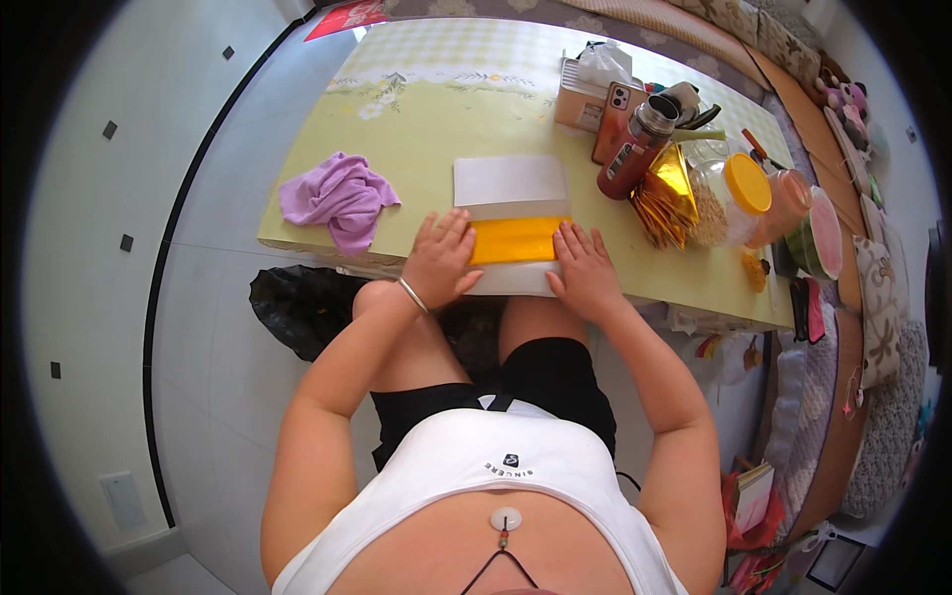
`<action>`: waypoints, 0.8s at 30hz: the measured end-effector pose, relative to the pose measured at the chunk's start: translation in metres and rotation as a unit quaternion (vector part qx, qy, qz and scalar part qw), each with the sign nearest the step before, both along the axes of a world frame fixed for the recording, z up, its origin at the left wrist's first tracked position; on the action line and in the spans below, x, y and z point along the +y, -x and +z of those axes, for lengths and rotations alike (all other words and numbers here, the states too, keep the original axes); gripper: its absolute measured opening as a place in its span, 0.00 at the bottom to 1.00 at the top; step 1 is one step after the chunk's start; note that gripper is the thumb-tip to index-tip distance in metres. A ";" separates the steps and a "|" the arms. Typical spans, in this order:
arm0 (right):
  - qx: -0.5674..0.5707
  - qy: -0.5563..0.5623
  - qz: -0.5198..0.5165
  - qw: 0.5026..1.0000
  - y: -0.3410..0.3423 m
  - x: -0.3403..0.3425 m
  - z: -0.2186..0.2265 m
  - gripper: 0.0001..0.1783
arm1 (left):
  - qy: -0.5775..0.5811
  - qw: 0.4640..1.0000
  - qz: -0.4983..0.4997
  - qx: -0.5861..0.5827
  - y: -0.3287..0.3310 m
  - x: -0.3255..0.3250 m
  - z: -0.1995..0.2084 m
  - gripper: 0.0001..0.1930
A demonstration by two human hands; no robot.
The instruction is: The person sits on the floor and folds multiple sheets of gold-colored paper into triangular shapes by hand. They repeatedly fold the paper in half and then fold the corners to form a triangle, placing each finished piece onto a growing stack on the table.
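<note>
A gold foil sheet lies folded on a white paper sheet near the front edge of a pale green table. My left hand lies flat with fingers spread on the left end of the gold sheet; a thin bracelet rings that wrist. My right hand presses flat on the gold sheet's right end. Both palms face down and neither hand grips anything.
A crumpled purple cloth lies at the table's left. At the right stand a dark red bottle, a stack of gold foil, a phone, a tissue box and jars with orange and pink lids. A black bag sits on the floor.
</note>
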State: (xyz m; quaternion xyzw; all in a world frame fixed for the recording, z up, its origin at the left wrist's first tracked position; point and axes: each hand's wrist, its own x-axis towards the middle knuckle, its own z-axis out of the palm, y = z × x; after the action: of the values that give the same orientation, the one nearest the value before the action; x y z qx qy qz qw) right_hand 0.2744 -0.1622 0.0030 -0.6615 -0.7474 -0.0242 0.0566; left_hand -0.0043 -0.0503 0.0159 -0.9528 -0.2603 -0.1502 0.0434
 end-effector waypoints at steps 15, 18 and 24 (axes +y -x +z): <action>0.015 -0.156 0.015 0.988 0.027 0.016 0.008 0.13 | -0.047 0.991 -0.011 -0.123 -0.054 0.023 0.000 0.05; 0.120 -0.204 0.013 0.971 0.027 0.024 0.006 0.06 | 0.063 0.978 -0.051 -0.194 -0.077 -0.001 -0.008 0.04; 0.360 -0.105 -0.058 0.925 0.007 0.042 0.003 0.11 | 0.168 0.920 0.087 -0.343 -0.083 -0.010 -0.021 0.08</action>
State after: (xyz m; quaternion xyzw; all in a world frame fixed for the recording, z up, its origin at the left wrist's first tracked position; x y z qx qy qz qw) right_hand 0.2672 -0.1203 0.0057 -0.6578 -0.6305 0.1346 0.3894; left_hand 0.0790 -0.0601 -0.0052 -0.8098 -0.3628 -0.4171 -0.1964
